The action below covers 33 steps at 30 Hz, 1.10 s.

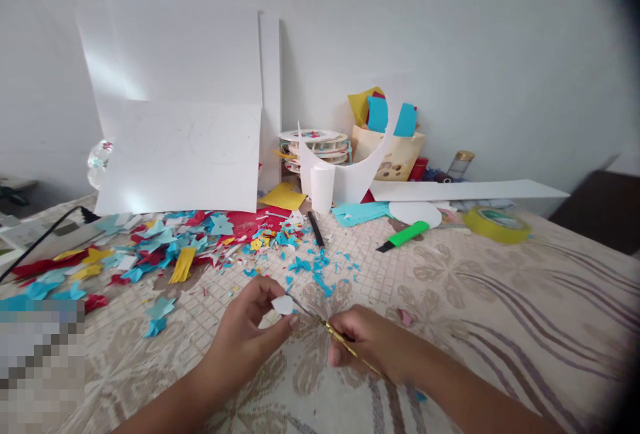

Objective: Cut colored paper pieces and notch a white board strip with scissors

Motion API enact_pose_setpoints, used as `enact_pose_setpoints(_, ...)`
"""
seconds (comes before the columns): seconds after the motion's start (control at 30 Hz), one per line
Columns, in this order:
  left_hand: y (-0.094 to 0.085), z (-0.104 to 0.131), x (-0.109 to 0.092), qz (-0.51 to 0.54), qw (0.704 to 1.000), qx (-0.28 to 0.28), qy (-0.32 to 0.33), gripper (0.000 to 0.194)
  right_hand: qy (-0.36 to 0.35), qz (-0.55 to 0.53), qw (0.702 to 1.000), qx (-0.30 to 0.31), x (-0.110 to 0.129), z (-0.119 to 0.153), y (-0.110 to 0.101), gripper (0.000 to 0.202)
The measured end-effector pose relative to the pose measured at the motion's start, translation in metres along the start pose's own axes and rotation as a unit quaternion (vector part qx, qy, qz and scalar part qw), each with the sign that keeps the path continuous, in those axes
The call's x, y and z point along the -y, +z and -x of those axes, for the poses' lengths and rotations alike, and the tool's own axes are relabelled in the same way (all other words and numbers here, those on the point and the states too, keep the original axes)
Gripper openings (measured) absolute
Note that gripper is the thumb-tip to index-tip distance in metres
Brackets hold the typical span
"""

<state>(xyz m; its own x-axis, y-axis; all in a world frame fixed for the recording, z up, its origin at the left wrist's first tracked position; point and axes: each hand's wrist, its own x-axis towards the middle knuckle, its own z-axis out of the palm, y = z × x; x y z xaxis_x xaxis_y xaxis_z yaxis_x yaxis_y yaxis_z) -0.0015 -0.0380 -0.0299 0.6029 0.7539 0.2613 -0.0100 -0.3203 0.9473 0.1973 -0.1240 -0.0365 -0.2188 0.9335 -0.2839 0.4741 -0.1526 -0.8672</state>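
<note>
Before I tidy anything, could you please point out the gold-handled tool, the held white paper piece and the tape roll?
Gold-handled tool [341, 339]: head view, on its handle.
Held white paper piece [283, 305]: head view, its flat face.
Tape roll [487, 229]: head view, its yellow side.

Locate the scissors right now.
Head view, lower middle: the scissors are in the right hand, blades beside the white paper in the left hand.

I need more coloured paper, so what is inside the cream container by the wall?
Yellow paper, blue paper and some red paper stick up from the cream container. Anything lower is hidden by its side, which the curved white cutout partly covers.
</note>
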Motion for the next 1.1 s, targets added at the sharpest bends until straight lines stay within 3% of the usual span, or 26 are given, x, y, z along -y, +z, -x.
enact_pose_setpoints(0.2, -0.003, -0.001, 0.003, 0.013, 1.000, -0.012, -0.013, 0.023, 0.023, -0.055, 0.998, -0.011, 0.004, 0.001, 0.000, 0.027)
enact_pose_setpoints(0.37, -0.004, -0.003, 0.006, 0.011, 1.000, 0.000, 0.000, 0.022, 0.007, 0.043, 0.999, -0.025, 0.019, 0.012, 0.001, 0.012)
enact_pose_setpoints(0.5, -0.005, -0.003, 0.005, -0.007, 1.000, -0.028, 0.007, 0.006, 0.009, 0.081, 0.997, -0.017, 0.023, 0.012, 0.003, 0.013)
enact_pose_setpoints(0.6, -0.006, -0.004, 0.003, 0.000, 0.999, -0.027, -0.019, 0.006, 0.018, 0.074, 0.997, -0.019, 0.020, 0.011, 0.003, 0.015)
enact_pose_setpoints(0.73, -0.005, -0.006, 0.002, 0.034, 0.997, -0.065, -0.004, 0.005, 0.030, 0.046, 0.998, -0.034, 0.019, 0.011, 0.002, 0.016)
enact_pose_setpoints(0.93, -0.002, -0.008, 0.002, 0.148, 0.984, -0.060, -0.082, 0.007, 0.038, 0.027, 0.998, -0.038, 0.023, 0.010, 0.002, 0.014)
enact_pose_setpoints(1.1, -0.003, -0.004, 0.003, 0.110, 0.984, -0.080, -0.116, 0.028, 0.028, 0.020, 0.999, -0.037, 0.021, 0.009, 0.003, 0.013)
